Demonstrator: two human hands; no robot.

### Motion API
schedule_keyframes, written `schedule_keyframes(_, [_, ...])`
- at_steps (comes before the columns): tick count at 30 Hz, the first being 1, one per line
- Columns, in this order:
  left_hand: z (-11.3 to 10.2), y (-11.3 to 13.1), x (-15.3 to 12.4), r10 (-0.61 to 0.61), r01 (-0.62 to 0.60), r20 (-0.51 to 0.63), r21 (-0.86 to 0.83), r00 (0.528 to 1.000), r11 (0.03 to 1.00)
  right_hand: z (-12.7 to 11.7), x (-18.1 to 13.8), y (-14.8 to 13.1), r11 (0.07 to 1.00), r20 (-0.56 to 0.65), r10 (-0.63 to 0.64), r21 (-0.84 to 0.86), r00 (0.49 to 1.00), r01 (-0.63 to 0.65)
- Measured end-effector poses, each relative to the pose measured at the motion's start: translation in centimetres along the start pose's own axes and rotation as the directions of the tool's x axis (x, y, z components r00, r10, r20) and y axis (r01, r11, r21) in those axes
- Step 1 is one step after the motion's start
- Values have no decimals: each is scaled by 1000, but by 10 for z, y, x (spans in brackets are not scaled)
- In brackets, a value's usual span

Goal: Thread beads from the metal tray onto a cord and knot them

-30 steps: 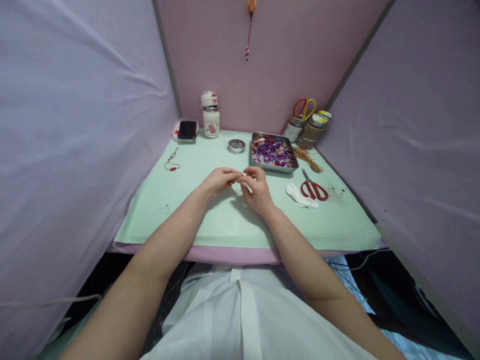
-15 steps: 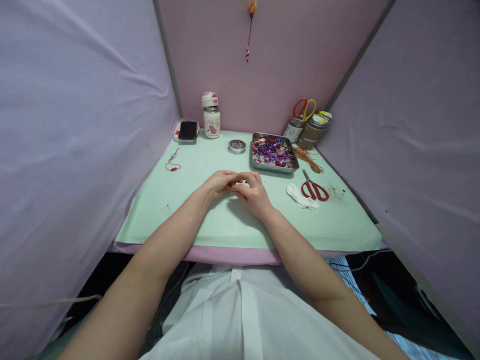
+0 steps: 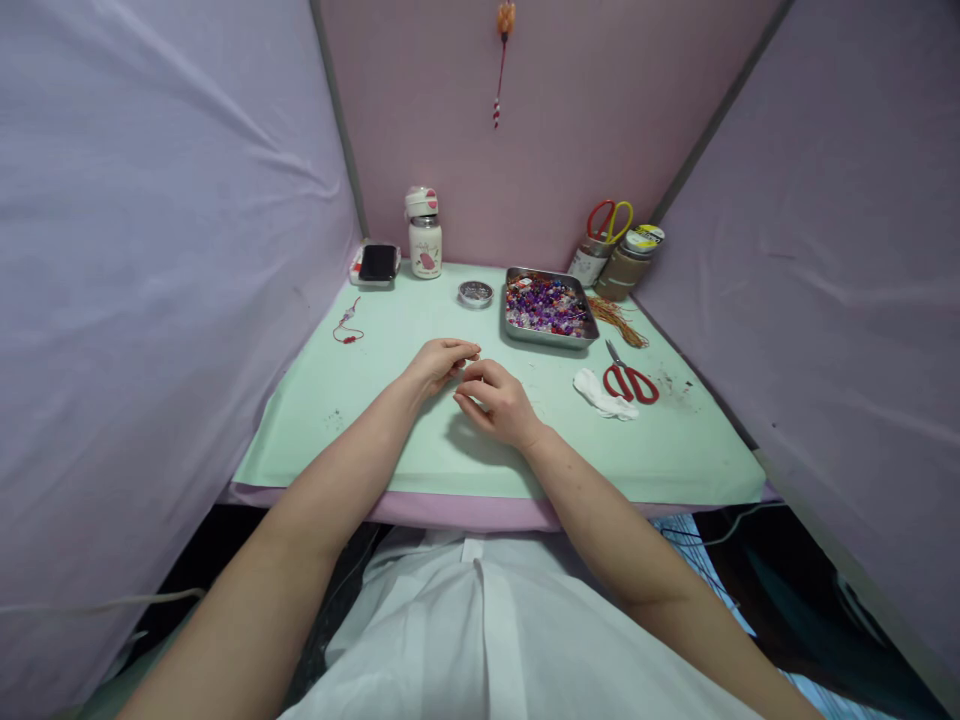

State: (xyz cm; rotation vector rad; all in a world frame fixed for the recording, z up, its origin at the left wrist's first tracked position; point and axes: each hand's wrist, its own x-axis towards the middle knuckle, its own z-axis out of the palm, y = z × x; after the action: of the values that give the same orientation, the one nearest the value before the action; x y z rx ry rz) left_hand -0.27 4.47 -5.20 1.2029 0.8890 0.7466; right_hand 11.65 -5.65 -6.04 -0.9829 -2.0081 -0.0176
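My left hand [image 3: 444, 364] is over the middle of the pale green table, its thumb and fingertips pressed together. Whatever small thing they pinch is too small to make out. Just to the right and slightly nearer me is my right hand [image 3: 501, 402], with curled fingers and the thumb close to the index tip; anything between them cannot be made out. Behind the hands lies a metal tray [image 3: 550, 340] full of purple, red and clear beads. A red cord with beads [image 3: 348, 330] rests on the cloth to the left.
Red-handled scissors [image 3: 630, 384] and a crumpled white cloth [image 3: 604, 395] lie to the right. At the back stand a small round dish [image 3: 475, 293], a white bottle [image 3: 425, 245], a phone [image 3: 379, 263], a brown jar [image 3: 624, 270] and a cup with scissors [image 3: 587, 262]. Brown threads [image 3: 619, 320] lie beside the tray.
My hands were touching at the fingertips, with a bit of red between them. Now my right hand has drawn slightly toward me, apart from the left.
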Motion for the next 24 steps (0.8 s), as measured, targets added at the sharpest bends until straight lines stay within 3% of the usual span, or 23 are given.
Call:
schedule_keyframes(4, [3,2,-1,78,-70,-82,93,994,993,1,1,1,989,-79,136,76,988,-130])
schedule_keyframes(7, [6,3,-2,177,-159,-93,181,980,971,2,2,6,932,-162,357,137,920,-337])
schedule_keyframes(10, [9,4,-4,260,-233,-80,250,962,940,2,2,12,872,-184,482,194,857,-449])
schedule_keyframes(19, [12,2,-5,387,-352,-40,339,921,872,-1,5,13,758,-129,633,305,763,-577])
schedule_keyframes(24, [12,3,-6,399,-353,-40,393,916,849,0,5,17,732,-100,655,331,749,-596])
